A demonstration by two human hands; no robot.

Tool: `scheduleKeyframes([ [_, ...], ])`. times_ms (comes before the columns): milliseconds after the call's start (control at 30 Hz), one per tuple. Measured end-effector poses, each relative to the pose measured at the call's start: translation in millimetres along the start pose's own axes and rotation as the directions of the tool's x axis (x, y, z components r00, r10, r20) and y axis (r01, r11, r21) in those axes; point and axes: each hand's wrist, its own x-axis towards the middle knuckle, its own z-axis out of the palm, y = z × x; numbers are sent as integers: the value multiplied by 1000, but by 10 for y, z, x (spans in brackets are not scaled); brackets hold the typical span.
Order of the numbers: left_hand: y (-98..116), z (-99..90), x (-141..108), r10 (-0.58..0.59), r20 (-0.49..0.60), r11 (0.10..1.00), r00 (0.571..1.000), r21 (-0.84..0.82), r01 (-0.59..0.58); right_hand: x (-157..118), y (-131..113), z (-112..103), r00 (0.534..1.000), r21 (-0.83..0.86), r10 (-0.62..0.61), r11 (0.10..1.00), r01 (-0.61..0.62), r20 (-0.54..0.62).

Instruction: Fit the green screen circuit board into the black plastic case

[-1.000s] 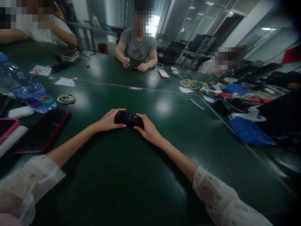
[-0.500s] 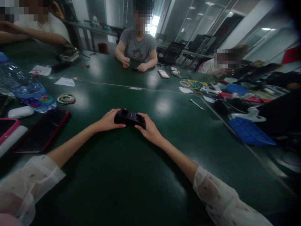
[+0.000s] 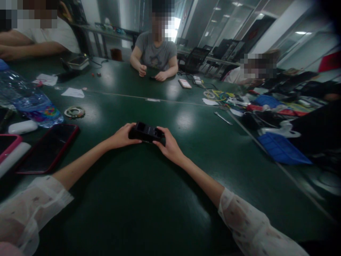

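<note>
A black box-shaped device (image 3: 147,131) with recesses in its top is gripped between my two hands over the green table (image 3: 144,199). My left hand (image 3: 124,136) is closed around its left end, the thumb along the near side. At the other end my right hand (image 3: 168,144) pinches it, fingers on the far side and thumb on the near side. The device's exact kind does not show. Whether its underside rests on the table I cannot tell.
To the left lie a phone (image 3: 49,149), a water bottle (image 3: 32,97), a white case (image 3: 22,127) and a coiled bracelet (image 3: 74,112). A wrench (image 3: 223,118), a blue tray (image 3: 283,147) and tangled cables (image 3: 218,95) are on the right. Other people sit around the table.
Both hands and the black device stay almost in place. The person at the far left has lowered their arms slightly.
</note>
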Motion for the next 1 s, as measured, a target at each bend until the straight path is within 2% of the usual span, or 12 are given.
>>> scheduleKeyframes([
  [200, -32, 28, 6, 27, -16, 999, 1000, -21, -27, -1, 8, -1, 999, 25, -26, 999, 28, -48],
  [400, 7, 18, -5, 25, 0, 999, 1000, -22, -25, -5, 8, -11, 998, 51, 0, 999, 3, -65],
  [633, 59, -22, 4, 88, 20, 995, 996, 50, -89, -10, 20, -7, 985, 77, 15, 997, -1, -172],
  [1000, 99, -34, -9, 53, 29, 997, 998, 56, -55, -11, 16, -29, 956, 68, 85, 995, -68, -280],
])
